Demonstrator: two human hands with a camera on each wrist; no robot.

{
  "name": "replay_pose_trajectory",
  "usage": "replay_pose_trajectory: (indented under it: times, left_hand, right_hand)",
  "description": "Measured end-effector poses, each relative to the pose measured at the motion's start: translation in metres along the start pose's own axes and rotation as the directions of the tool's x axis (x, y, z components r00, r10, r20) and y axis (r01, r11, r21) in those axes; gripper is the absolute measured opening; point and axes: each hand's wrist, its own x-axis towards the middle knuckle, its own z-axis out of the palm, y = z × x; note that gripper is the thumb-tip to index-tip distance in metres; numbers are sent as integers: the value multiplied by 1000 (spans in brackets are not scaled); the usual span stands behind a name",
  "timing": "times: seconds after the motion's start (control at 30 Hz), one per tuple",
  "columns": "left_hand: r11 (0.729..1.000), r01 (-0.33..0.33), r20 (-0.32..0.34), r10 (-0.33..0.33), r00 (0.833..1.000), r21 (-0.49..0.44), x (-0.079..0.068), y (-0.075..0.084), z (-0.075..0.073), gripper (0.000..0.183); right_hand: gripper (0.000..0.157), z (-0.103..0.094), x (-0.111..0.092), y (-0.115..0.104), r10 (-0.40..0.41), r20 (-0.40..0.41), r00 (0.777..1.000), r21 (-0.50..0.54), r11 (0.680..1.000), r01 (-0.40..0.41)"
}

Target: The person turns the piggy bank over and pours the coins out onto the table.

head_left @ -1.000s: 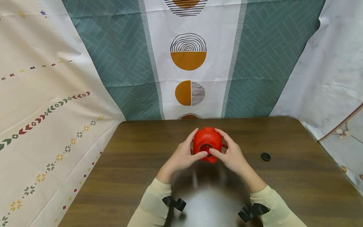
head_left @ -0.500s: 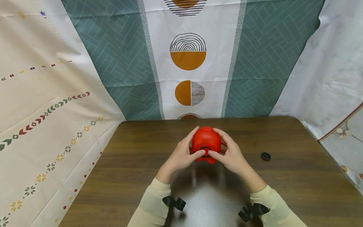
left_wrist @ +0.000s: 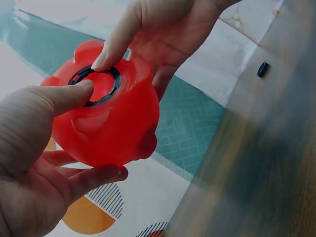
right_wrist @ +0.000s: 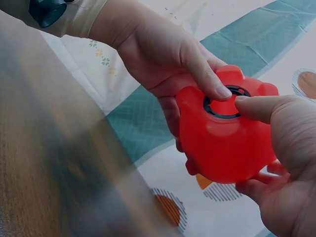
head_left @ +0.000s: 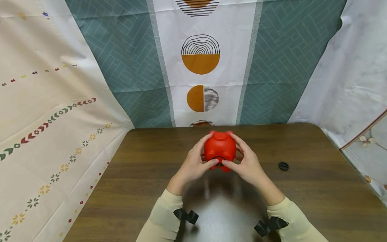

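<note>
A red piggy bank (head_left: 220, 148) with stubby feet is held between both hands above the far part of the table. In its underside is a round opening with a black ring (right_wrist: 222, 116), seen best in the wrist views. My left hand (head_left: 192, 165) grips one side, its thumb pressing at the ring and its fingers curled around the body. My right hand (head_left: 248, 164) grips the other side the same way, its thumb also at the ring. A small round black plug (head_left: 283, 166) lies on the table, right of the right hand.
The brown wooden table (head_left: 133, 188) reaches back to a hanging green and white patterned cloth (head_left: 139, 67). A cream cloth (head_left: 60, 134) hangs on the left, a pale one (head_left: 347, 84) on the right. A black wrist camera (head_left: 185, 216) sits on the left sleeve.
The piggy bank has tilted between the hands, so the ringed opening faces less toward the head camera and more of the red body shows. Both hands keep their grip; the plug stays put.
</note>
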Motion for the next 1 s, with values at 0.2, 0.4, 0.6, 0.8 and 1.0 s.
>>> replay_pose_trajectory:
  times: [0.2,0.4,0.6,0.8,1.0]
  left_hand:
    - [999,-26,-24,26,999,27,0,1,0,84]
    - [996,-54,-36,57,998,71,-1,2,0,83]
    - [998,-34,-13,35,999,45,-1,1,0,86]
    - [1000,8,-11,-8,1000,6,0,3,0,81]
    - [1000,30,-26,-31,999,-5,0,3,0,78]
  right_hand:
    - [85,-1,-1,-2,16,0,1000,-4,1000,-16]
    - [88,-2,-1,0,31,24,999,43,999,-32]
    - [88,-3,0,3,28,34,999,63,998,-30]
    - [87,-2,0,3,-27,49,998,13,1000,27]
    - [88,-1,0,2,-42,108,993,-17,999,44]
